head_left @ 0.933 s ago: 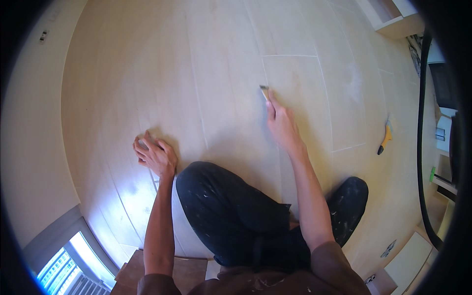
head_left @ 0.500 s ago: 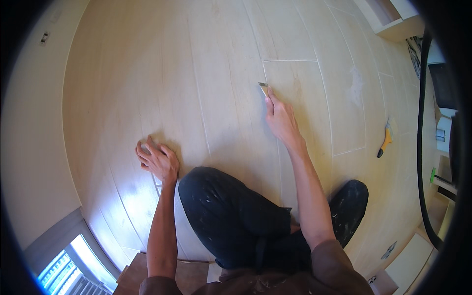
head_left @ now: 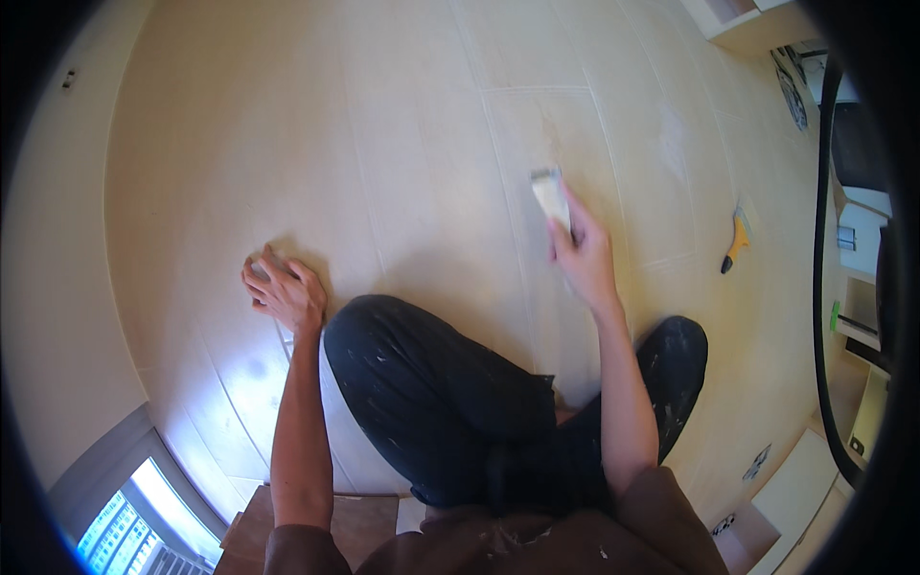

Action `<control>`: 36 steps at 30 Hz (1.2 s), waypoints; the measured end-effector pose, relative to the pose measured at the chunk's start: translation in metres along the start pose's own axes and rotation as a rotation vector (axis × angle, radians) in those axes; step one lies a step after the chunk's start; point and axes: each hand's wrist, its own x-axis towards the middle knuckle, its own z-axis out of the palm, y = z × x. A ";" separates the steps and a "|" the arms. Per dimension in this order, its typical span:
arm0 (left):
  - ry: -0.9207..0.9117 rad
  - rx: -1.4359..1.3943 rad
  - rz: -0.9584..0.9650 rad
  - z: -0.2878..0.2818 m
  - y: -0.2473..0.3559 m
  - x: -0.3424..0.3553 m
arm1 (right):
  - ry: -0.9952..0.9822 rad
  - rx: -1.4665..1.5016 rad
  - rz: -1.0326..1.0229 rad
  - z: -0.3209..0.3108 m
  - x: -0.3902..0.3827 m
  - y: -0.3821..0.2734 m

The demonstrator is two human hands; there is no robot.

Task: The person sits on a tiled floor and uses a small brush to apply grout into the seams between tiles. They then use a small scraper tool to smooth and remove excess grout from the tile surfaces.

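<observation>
My right hand [head_left: 589, 254] grips a pale, flat-handled tool [head_left: 550, 192] with a dark tip, blurred, over the pale plank-patterned floor [head_left: 422, 163] ahead of my right forearm. My left hand [head_left: 284, 286] rests on the floor at the left, fingers bent and spread; whatever lies under its palm is unclear. Between my forearms are my bent legs in dark, paint-flecked trousers [head_left: 422, 393]. A yellow and black hand tool [head_left: 736, 240] lies on the floor to the right of my right hand.
A pale wall or panel [head_left: 57, 268] runs along the left, above a bright window [head_left: 120, 522]. Cabinetry [head_left: 762, 34], a black hose or cable [head_left: 822, 287] and assorted items line the right side. A brown board [head_left: 364, 517] is behind me.
My right hand has moved right and a little toward me, and its tool is now more upright in view. The whole view has shifted slightly; my left hand stays on the floor.
</observation>
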 end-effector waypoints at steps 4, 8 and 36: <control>0.009 0.010 0.010 0.002 -0.001 0.000 | -0.027 -0.415 0.001 -0.022 -0.111 0.021; 0.021 0.018 0.020 0.002 -0.001 0.000 | -0.063 -0.458 -0.082 -0.017 -0.163 0.039; -0.020 -0.007 -0.009 -0.004 0.005 0.000 | -0.017 -0.577 -0.065 0.028 -0.085 0.031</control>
